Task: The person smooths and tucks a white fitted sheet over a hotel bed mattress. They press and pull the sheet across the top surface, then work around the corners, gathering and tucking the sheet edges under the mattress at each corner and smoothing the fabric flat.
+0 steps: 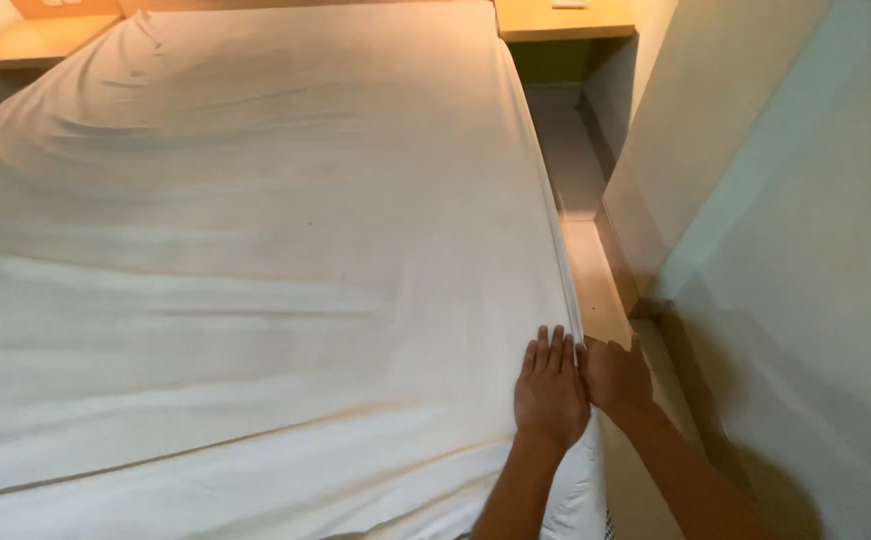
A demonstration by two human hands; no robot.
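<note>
A white bed sheet (256, 260) covers a wide mattress that fills most of the view. My left hand (550, 385) lies flat on the sheet at the bed's right edge, fingers together and pointing away from me. My right hand (614, 375) is just beside it, over the side of the mattress, with its fingers curled around the sheet's edge (578, 335). The fingertips of that hand are hidden behind the edge.
A narrow strip of floor (596, 280) runs between the bed and a pale wall (786, 250) on the right. Wooden bedside shelves stand at the far right (561, 20) and far left (36, 40) of the headboard.
</note>
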